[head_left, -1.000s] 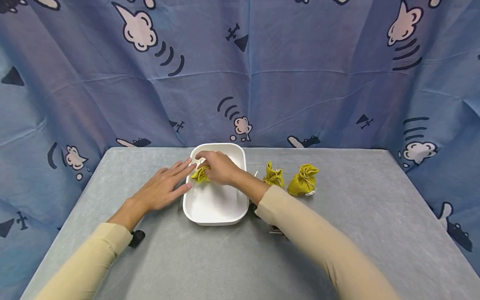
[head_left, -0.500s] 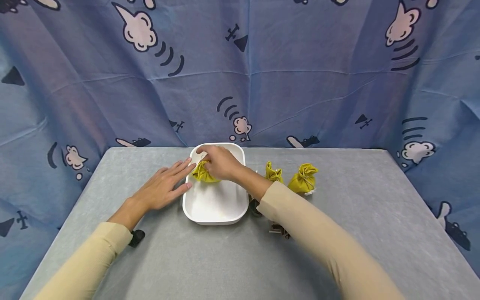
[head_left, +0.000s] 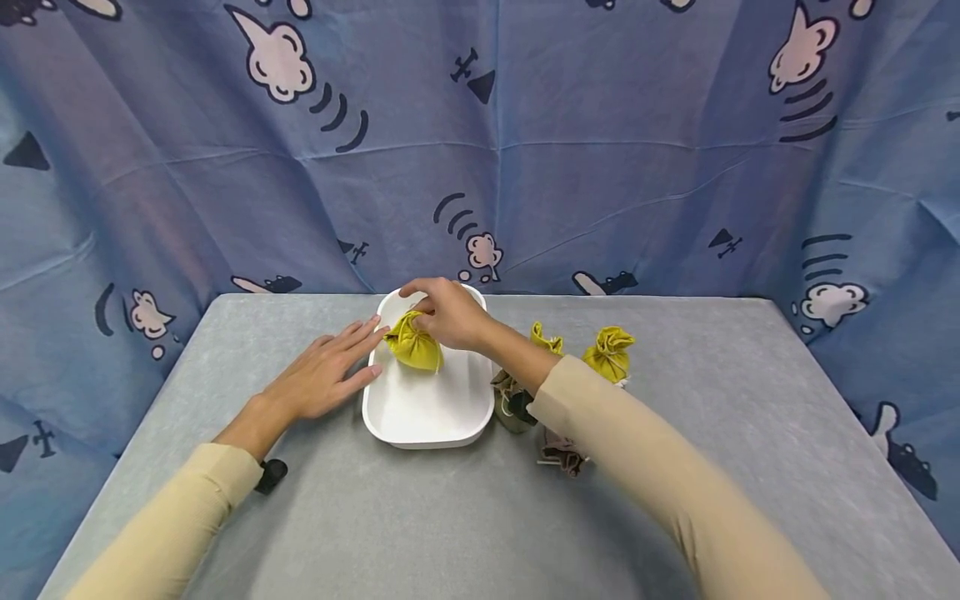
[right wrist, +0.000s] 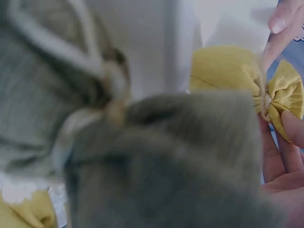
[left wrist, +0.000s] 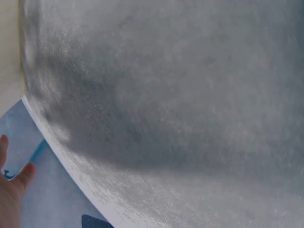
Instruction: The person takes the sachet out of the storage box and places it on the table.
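In the head view, my right hand [head_left: 453, 317] pinches the gathered neck of a yellow drawstring pouch [head_left: 416, 346] over the far left part of a white tray [head_left: 427, 433]. The right wrist view has that pouch [right wrist: 225, 69] on its side, with my thumb against the frilled top and fingers behind it. My left hand [head_left: 326, 371] lies with straight, spread fingers at the tray's left rim, fingertips close to the pouch. Only part of the left hand [left wrist: 12, 194] enters the left wrist view, beyond the grey tabletop.
Right of the tray stand two more yellow pouches, one half hidden [head_left: 547, 338] and one farther right [head_left: 607, 354]. An olive-grey pouch [head_left: 506, 400] sits against the tray's right side, and a brown pouch [head_left: 561, 450] lies nearer. A patterned blue curtain [head_left: 600, 208] hangs behind the table.
My right hand has lifted a little and drawn back to the right, bringing the yellow pouch more into view. The tray has shifted slightly left; my left hand has barely moved.
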Tool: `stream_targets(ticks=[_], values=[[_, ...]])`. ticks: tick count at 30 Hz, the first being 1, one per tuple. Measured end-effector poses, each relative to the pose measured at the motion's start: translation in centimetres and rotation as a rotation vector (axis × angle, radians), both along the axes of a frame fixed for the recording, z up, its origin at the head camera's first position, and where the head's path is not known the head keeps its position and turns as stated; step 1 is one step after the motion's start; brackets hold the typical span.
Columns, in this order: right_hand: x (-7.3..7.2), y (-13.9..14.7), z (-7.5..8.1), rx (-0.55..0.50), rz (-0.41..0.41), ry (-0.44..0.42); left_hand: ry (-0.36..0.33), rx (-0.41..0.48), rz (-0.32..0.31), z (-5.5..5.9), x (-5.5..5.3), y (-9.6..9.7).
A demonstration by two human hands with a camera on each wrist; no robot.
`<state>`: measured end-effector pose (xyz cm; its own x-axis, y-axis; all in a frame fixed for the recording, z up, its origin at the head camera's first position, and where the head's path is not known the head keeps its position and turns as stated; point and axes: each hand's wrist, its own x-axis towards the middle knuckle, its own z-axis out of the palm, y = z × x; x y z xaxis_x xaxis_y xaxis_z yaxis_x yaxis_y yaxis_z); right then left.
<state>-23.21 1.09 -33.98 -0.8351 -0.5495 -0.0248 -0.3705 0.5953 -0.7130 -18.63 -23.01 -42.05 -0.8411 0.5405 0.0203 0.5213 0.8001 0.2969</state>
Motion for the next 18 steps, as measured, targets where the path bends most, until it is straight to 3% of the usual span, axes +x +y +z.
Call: stream_targets(ticks=[8,18], values=[[0.0,1.1,1.0,-0.129,0.020,-0.021,0.008,0.012,-0.006,0.0,0.1,0.0],[0.8,3.5,4.2,-0.252,0.072,0.011,-0.001,0.021,-0.012,0.3,0.0,0.4]])
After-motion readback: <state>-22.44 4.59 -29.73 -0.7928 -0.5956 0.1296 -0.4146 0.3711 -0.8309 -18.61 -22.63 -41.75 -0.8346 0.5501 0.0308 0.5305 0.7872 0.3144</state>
